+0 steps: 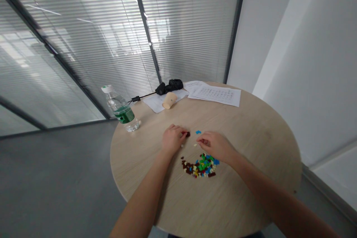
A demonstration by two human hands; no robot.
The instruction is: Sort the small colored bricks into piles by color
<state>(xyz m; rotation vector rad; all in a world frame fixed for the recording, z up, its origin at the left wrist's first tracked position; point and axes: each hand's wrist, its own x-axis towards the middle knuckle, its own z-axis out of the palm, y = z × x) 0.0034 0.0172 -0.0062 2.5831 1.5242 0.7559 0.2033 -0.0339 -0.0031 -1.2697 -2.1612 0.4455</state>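
A heap of small bricks (201, 166), dark brown, green, blue, yellow and cream, lies on the round wooden table (251, 148). My left hand (173, 138) rests just beyond the heap, fingers curled and pinched on a dark brown brick (188, 134). My right hand (215, 145) lies to the right of it, fingers curled in a pinch on something too small to name. A single blue brick (198, 132) sits on the table between the two hands, touching neither.
A plastic water bottle (120, 110) stands at the table's left edge. At the back lie a tipped paper cup (169, 100), printed sheets (216, 94), and a black bundle with a cable (169, 86). Glass partitions and a white wall surround the table.
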